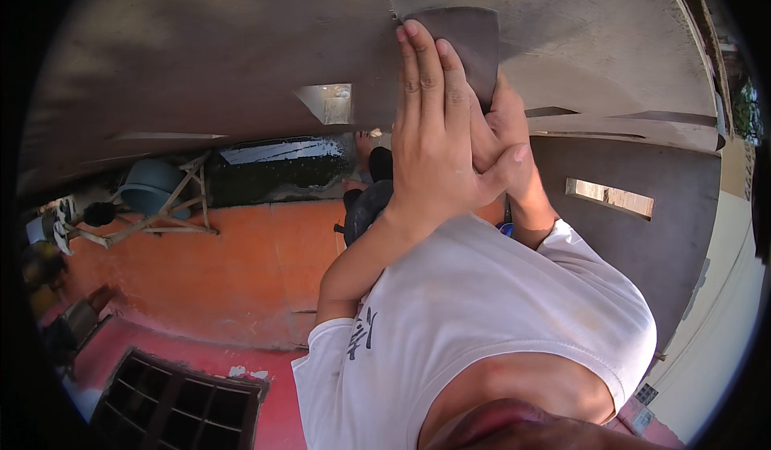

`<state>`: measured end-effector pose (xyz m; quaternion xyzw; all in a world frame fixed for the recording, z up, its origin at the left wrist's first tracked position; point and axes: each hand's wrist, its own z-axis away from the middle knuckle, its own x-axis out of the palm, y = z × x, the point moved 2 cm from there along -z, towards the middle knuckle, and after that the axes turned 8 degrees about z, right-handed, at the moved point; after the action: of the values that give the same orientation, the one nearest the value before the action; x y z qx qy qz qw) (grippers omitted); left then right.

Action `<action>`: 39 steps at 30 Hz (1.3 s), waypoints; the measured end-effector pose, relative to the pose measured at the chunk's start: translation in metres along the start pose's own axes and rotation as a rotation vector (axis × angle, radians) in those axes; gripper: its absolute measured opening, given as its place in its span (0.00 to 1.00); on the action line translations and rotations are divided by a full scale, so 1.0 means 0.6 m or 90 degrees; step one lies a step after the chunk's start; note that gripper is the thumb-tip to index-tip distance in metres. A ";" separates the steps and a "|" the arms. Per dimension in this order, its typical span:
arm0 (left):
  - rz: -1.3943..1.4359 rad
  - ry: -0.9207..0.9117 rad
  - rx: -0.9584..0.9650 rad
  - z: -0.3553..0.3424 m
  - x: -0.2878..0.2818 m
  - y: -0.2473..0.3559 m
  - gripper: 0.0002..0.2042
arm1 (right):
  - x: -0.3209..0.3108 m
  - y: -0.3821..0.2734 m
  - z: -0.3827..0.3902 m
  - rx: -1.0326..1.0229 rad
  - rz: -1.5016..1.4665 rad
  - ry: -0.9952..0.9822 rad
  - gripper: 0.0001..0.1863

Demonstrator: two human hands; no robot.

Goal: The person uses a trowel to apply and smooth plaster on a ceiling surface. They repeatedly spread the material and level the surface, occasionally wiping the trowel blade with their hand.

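Note:
A dark grey flat plate point(470, 40) lies against the grey, rough plastered surface point(241, 32) overhead in the picture. My left hand point(434, 129) has its fingers stretched out flat, side by side, with the fingertips on the plate's left part and the palm over my right hand. My right hand point(502, 117) is behind it, wrapped round the lower right edge of the plate. Much of the right hand's fingers is hidden by the left.
A grey-blue bucket point(151, 181) rests by a wooden frame point(189, 217) at left, near a dark wet strip point(285, 181). An orange surface point(201, 273), a pink wall with a dark grilled window point(177, 402), small openings point(337, 103) and a cream wall point(727, 305) surround me.

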<state>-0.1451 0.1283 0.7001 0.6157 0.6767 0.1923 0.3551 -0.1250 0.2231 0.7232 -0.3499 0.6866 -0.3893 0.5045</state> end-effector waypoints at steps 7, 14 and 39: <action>0.002 -0.061 -0.010 0.017 0.011 0.008 0.49 | -0.008 0.011 0.004 0.044 -0.059 -0.063 0.19; -0.036 -0.051 0.011 0.011 0.003 -0.001 0.47 | 0.019 0.017 -0.004 -0.034 -0.099 -0.001 0.18; -0.054 -0.113 0.000 0.028 -0.002 0.005 0.43 | 0.006 0.033 0.003 -0.064 -0.144 -0.034 0.18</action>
<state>-0.1306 0.1246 0.6913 0.6013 0.6680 0.1218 0.4213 -0.1261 0.2286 0.7040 -0.4599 0.6478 -0.3995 0.4575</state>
